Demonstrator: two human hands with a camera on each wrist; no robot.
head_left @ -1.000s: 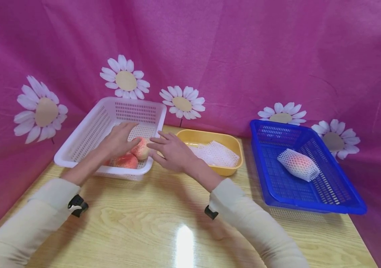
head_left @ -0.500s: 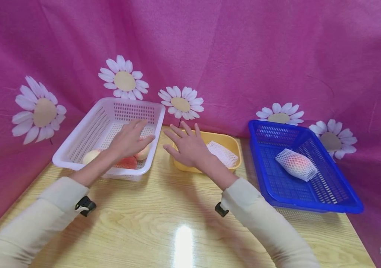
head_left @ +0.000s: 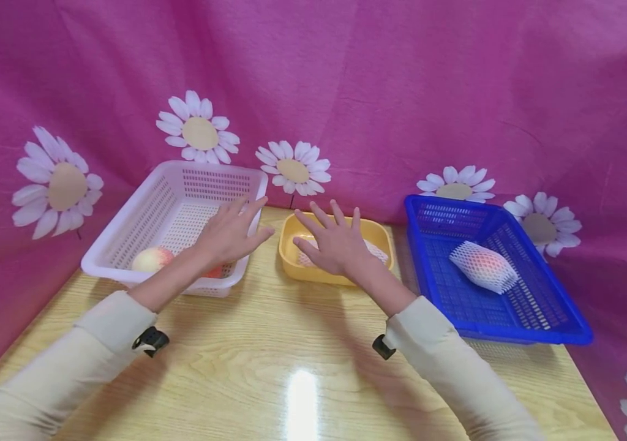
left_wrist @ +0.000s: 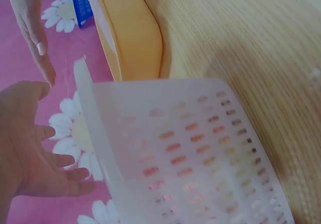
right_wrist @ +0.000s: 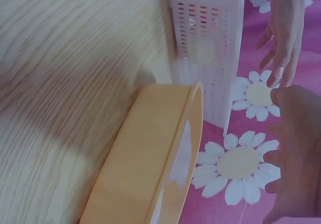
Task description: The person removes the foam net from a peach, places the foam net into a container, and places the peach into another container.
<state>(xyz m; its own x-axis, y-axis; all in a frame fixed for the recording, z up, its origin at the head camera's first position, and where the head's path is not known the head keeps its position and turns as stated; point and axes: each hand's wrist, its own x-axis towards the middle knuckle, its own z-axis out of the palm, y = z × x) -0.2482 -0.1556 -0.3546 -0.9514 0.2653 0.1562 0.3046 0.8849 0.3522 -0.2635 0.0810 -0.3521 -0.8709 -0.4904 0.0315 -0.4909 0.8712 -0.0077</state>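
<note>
My left hand (head_left: 228,236) hovers over the right side of a white perforated basket (head_left: 105,240), fingers spread and holding nothing. Under that arm lie a pale peach (head_left: 148,260) and a red one (head_left: 215,272), mostly hidden by the hand and forearm. Above a yellow tub (head_left: 313,274) is my right hand (head_left: 335,244), fingers spread apart, with nothing in it. White foam net sleeves (head_left: 378,251) lie in the tub, partly covered by that hand. Both wrist views show the hands raised above the container rims, fingers extended.
On the right stands a blue perforated basket (head_left: 512,332) with one peach in a white foam net (head_left: 484,267) inside. A pink curtain (head_left: 357,98) with daisies hangs behind the wooden table (head_left: 236,367).
Both hands have moved right. The right hand has gone from beside the white basket to over the yellow tub; the left has risen from near the peaches toward the basket's right rim.
</note>
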